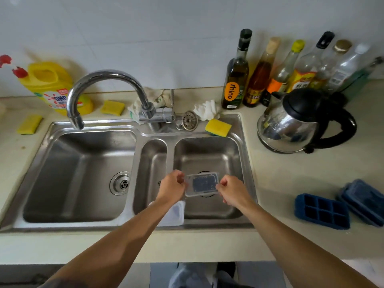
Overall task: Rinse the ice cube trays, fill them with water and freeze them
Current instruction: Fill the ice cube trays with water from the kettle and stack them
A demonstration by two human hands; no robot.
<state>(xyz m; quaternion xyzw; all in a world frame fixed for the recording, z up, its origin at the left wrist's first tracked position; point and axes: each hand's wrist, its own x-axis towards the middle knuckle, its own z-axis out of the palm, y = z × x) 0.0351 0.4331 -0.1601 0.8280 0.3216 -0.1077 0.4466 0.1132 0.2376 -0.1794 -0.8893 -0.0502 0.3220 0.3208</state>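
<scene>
The ice cube tray (202, 183), a small rectangle of dark blue under a clear lid, is held over the right basin of the steel sink (207, 150), pinched at its short ends by the left hand (172, 187) and the right hand (230, 189). It is judged light, flexible, slippery when wet; the stiff rim is best gripped.

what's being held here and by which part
A clear-rimmed blue ice cube tray, held over the right basin: left hand pinches its left edge, right hand its right edge.
</scene>
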